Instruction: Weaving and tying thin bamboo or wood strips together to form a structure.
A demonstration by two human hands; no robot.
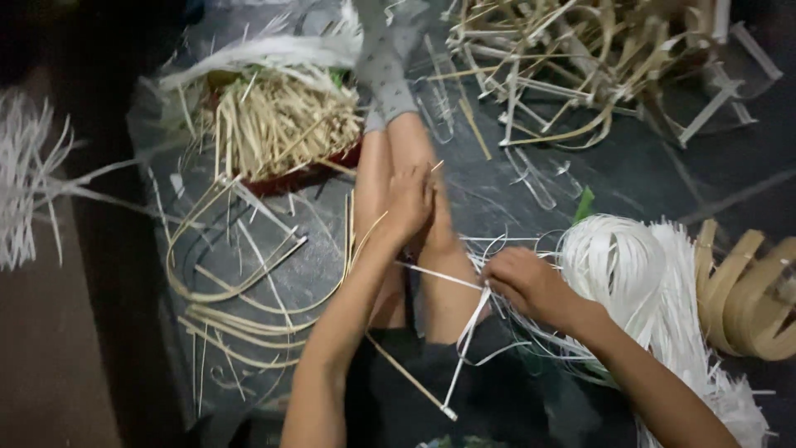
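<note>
- The left hand (406,203) rests on the person's leg (439,274), fingers curled around a thin bamboo stick (365,236) that bends down past the knee.
- The right hand (526,282) is just right of the leg, closed on a flat white strip (439,278) that lies across the leg.
- Right of the leg sits a big coil of white strips (622,274), touching the right hand.
- Farther right are tan curved bands (746,299).
- Left of the leg, long bent bamboo loops (240,290) lie on the dark floor (630,166).
- Above them is a red tray of short sticks (278,124).
- The strip could slip out or get tangled, I think, because so many loose strips crowd the right hand.
- The thin stick might snap if bent too hard.
</note>
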